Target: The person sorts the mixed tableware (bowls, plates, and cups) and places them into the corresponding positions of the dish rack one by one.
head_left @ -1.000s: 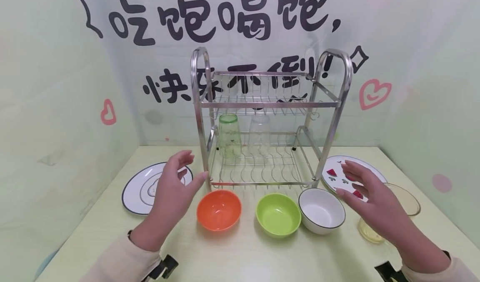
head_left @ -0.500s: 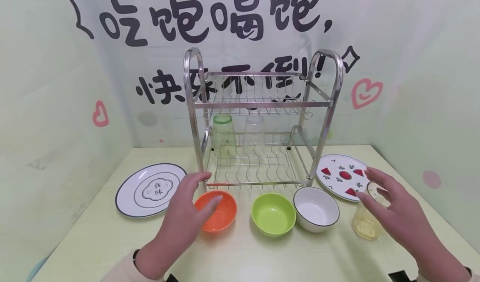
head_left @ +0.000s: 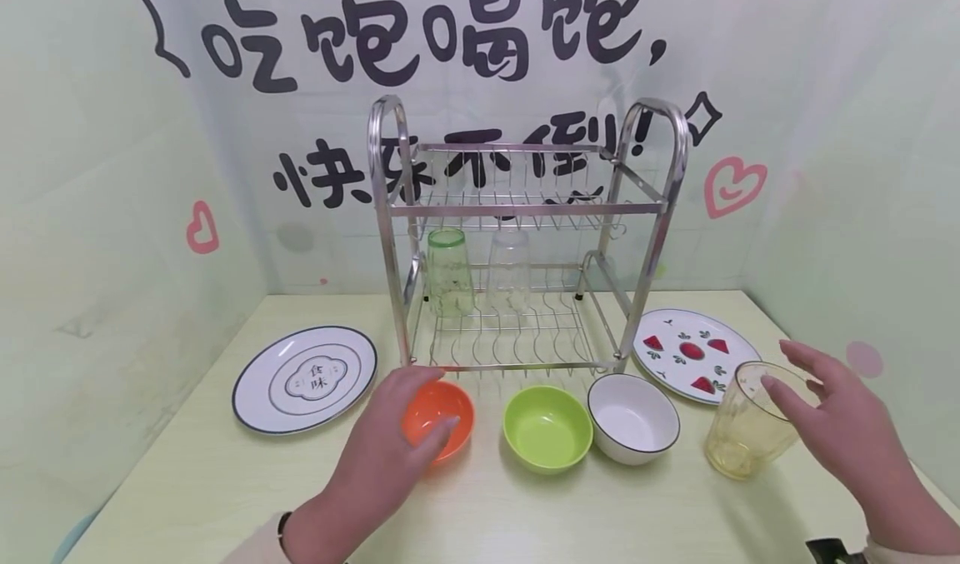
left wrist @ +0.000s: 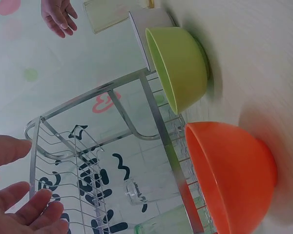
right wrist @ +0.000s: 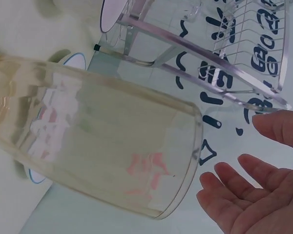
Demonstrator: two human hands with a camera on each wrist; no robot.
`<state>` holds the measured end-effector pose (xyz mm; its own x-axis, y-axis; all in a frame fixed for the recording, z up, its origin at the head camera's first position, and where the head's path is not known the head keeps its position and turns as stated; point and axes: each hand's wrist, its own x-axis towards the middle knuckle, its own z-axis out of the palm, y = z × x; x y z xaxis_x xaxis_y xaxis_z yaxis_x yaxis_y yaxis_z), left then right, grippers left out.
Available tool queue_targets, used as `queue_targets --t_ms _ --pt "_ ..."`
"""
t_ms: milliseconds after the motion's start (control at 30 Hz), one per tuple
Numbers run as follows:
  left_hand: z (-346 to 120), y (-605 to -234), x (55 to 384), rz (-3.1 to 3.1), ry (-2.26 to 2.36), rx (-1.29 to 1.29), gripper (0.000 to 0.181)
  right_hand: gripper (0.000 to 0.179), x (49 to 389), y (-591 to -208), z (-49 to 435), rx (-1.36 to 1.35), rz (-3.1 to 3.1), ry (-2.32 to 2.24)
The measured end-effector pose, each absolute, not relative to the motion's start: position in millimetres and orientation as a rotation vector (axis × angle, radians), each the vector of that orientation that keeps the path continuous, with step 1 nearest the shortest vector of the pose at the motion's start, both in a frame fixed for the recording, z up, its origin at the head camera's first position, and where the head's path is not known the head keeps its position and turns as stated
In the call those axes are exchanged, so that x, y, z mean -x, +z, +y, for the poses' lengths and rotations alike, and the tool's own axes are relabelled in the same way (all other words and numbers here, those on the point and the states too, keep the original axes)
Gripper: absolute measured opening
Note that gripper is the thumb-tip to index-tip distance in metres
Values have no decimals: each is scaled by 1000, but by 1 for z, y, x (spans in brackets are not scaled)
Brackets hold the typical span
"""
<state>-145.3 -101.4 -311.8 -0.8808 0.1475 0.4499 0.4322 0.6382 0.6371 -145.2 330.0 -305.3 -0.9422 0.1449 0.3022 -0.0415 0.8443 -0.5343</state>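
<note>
One table (head_left: 555, 518) bears a two-tier metal dish rack (head_left: 525, 211); a person's empty right hand (head_left: 847, 431) and left hand (head_left: 382, 447), thumbs spread from fingers, hang near an amber glass tumbler (head_left: 735, 435), standing front right, and an orange bowl (head_left: 447, 403). Gripping evenly below the tumbler's rim should steady it.

One dish rack (head_left: 525, 210), two plates (head_left: 303, 379), and look, three bowls (head_left: 547, 429)! Three glasses (head_left: 750, 431) match them, and here are two hands (head_left: 384, 447).

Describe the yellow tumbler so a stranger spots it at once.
Find the metal dish rack, then the white bowl at its front right corner. Right of that bowl, near the right hand, stands the yellow tumbler, the only one outside the rack.
</note>
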Motion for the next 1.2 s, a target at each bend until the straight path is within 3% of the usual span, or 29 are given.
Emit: queue_targets --t_ms 233,767,1200 --pt "-96 -321 142 -2482 -1000 524 41 51 153 -307 347 133 -2710 694" --pt "-95 -334 144 -2330 -836 727 43 55 170 -318 380 173 -2852 746" --pt "-94 -335 139 -2364 -812 705 45 49 182 -319 390 158 -3002 953"
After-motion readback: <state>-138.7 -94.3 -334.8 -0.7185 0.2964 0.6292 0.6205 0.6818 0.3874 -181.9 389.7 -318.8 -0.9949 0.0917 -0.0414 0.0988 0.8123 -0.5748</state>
